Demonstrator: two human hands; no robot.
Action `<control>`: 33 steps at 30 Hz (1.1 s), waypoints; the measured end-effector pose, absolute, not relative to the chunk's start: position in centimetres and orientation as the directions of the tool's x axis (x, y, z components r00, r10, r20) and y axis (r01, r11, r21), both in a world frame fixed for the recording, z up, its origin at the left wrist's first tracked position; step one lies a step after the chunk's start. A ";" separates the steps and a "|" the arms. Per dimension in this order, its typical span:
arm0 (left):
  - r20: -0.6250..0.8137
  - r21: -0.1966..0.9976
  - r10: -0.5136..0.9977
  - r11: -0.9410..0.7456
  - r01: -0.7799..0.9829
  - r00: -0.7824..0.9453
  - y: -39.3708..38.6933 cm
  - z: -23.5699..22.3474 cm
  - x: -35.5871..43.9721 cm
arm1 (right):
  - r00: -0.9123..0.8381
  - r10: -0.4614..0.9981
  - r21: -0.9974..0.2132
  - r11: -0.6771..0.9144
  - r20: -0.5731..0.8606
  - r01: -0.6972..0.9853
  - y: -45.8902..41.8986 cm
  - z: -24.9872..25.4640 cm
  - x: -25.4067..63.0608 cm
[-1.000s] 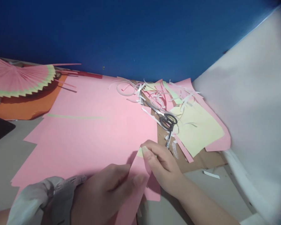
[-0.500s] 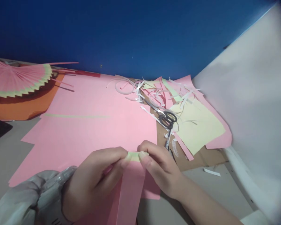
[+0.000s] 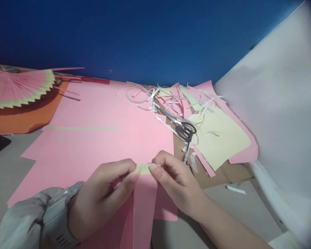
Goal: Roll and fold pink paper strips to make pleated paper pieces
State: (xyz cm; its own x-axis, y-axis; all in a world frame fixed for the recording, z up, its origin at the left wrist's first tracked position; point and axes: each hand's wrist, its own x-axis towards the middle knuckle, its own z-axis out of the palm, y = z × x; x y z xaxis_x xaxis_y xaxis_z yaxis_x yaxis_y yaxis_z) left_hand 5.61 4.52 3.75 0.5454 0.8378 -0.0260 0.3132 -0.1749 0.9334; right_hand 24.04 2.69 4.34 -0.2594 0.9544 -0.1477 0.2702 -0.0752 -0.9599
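Note:
A folded pink paper strip (image 3: pixel 144 207) with a green and yellow band across its top end runs down toward the bottom edge. My left hand (image 3: pixel 106 190) pinches that banded end on its left corner between thumb and forefinger. On the right corner, my right hand (image 3: pixel 176 183) pinches the same end, thumb toward me. The left wrist wears a pale scrunchie and a light watch band (image 3: pixel 55 218). Beneath both hands lie large pink paper sheets (image 3: pixel 101 103), one marked with a thin green strip (image 3: pixel 83 128).
Black-handled scissors (image 3: pixel 186 131) lie right of the sheets, beside pale yellow paper (image 3: pixel 220 138) and tangled paper scraps (image 3: pixel 175 103). A pleated pink fan (image 3: pixel 18 86) with a green-yellow edge sits over orange paper (image 3: pixel 28 121) at left. A blue wall (image 3: pixel 145 38) stands behind.
Both hands have shifted slightly left and up with the pink strip still pinched between them. The paper's fold faces the camera a little more squarely.

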 end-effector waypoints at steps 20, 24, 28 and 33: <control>-0.323 0.934 0.815 0.194 0.298 0.480 4.5 3.8 6.2 | -0.279 0.946 -0.940 -0.066 -0.165 0.334 2.3 4.0 24.4; -0.296 0.943 0.824 0.173 0.283 0.483 4.7 3.5 6.2 | -0.209 0.966 -0.924 -0.062 -0.150 0.377 2.5 4.2 24.2; -0.282 0.942 0.817 0.138 0.305 0.503 4.7 3.2 5.9 | -0.219 0.965 -0.922 -0.053 -0.147 0.383 2.7 4.1 24.2; -0.249 0.943 0.824 0.086 0.322 0.508 4.8 3.0 5.7 | -0.207 0.977 -0.889 0.051 -0.050 0.455 2.8 3.9 24.1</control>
State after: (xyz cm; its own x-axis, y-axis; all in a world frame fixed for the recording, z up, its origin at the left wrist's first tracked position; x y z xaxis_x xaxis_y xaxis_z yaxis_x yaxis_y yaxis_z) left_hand 5.70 4.79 2.95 0.5085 0.8243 -0.2489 0.3216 0.0864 0.9429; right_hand 24.13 2.77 3.88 -0.2072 0.9770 -0.0498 0.4551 0.0512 -0.8889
